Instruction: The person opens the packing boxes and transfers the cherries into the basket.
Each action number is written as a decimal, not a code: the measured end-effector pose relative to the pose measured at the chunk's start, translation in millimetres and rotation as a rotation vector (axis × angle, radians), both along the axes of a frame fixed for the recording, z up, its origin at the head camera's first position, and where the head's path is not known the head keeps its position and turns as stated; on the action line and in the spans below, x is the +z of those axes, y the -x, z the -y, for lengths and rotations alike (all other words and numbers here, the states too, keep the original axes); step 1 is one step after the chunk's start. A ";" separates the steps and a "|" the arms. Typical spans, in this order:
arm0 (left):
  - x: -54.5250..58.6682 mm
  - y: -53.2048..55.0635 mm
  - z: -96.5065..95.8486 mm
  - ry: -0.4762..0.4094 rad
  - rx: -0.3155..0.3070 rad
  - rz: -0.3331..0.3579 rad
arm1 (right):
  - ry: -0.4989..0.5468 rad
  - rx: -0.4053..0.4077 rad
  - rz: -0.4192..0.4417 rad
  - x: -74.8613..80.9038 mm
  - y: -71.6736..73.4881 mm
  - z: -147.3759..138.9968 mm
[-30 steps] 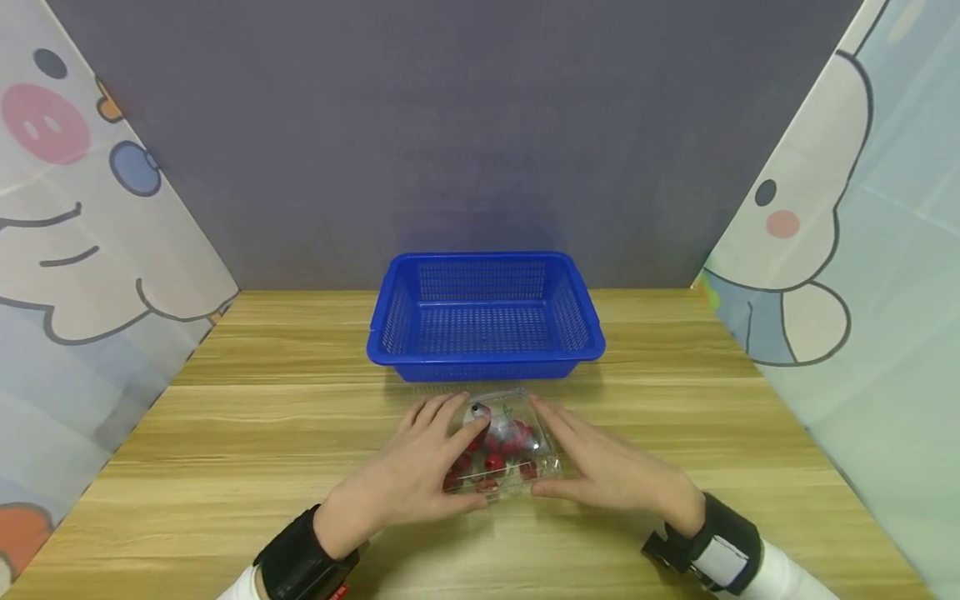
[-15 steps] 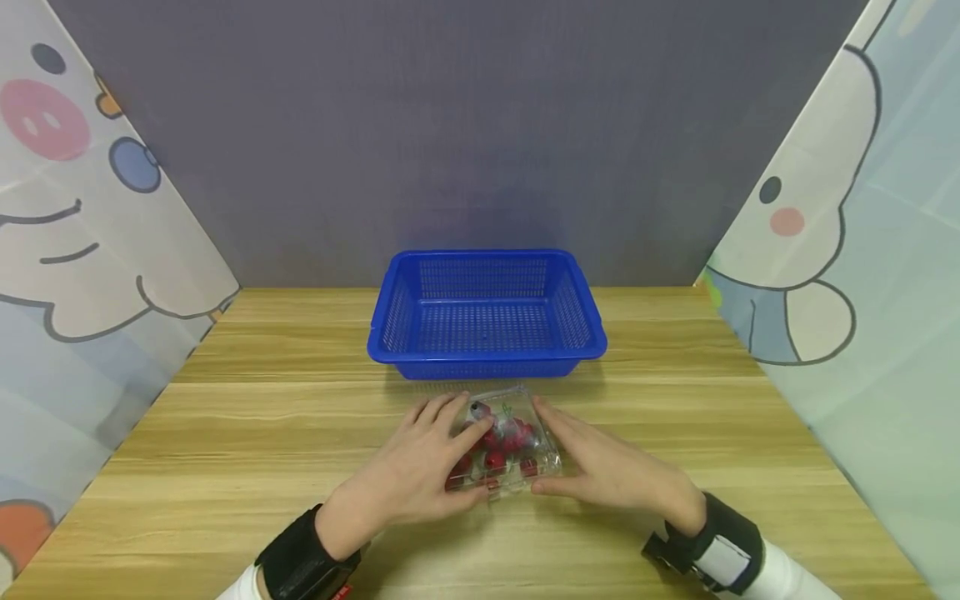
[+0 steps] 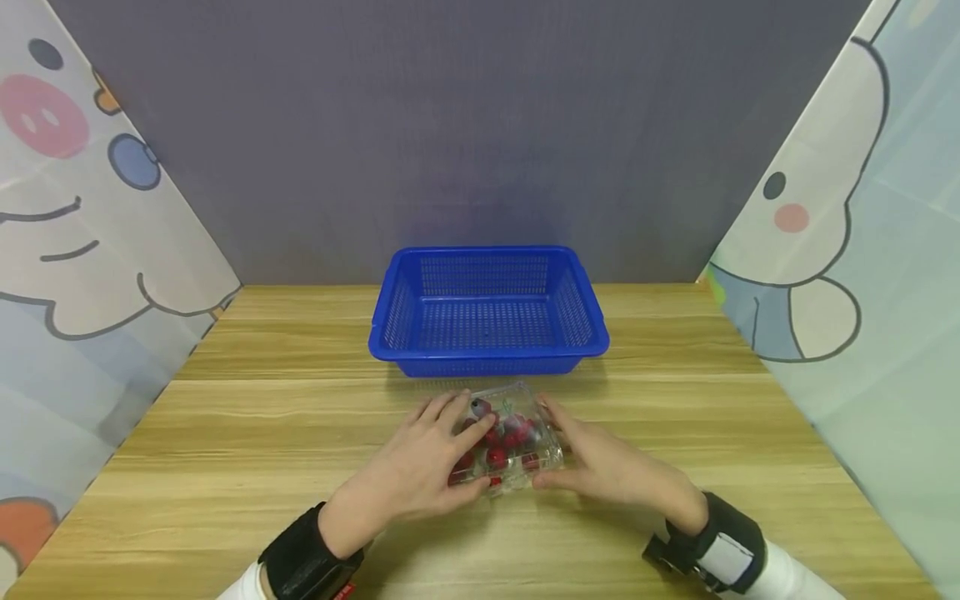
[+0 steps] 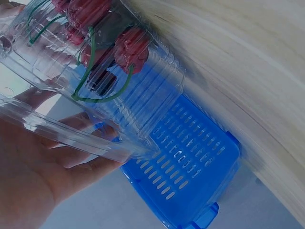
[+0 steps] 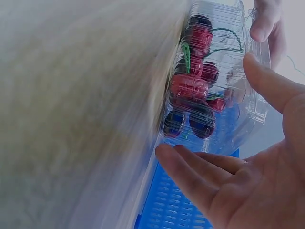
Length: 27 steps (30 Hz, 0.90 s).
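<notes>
Well, only small things have changed in the last second. The left hand (image 3: 416, 462) has slid its thumb up a bit by the near edge of the clear box (image 3: 513, 442), and the right hand (image 3: 618, 471) has shifted its fingertips just a little. The box sits in about the same spot on the table (image 3: 262, 417), so the work on it seems to have barely moved along. It holds red and dark fruit (image 4: 131, 50) with green stems. The blue basket (image 3: 489, 353) is just past it, at twelve o'clock.

The left hand comes in from eight o'clock. Its fingers are a bit apart and reach over the box's left end, loose-looking, touching the lid (image 3: 528, 404). The right hand comes in from four o'clock. Its thumb is wide apart from its fingers, which are nearly straight and close together. I can't tell if they touch the box.
</notes>
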<state>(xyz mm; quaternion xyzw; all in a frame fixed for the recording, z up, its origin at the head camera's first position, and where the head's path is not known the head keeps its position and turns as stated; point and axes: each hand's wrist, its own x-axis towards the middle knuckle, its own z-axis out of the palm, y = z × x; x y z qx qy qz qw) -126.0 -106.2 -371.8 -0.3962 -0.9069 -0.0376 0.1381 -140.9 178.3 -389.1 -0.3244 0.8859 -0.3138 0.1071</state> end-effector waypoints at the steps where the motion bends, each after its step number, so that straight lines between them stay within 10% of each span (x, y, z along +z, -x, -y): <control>1: -0.1 0.1 -0.3 0.002 -0.002 -0.006 | 0.012 -0.001 0.009 0.0 0.4 0.0; 27: 0.6 -2.6 -2.9 0.013 0.034 0.022 | 0.209 0.013 0.248 0.0 5.8 -1.6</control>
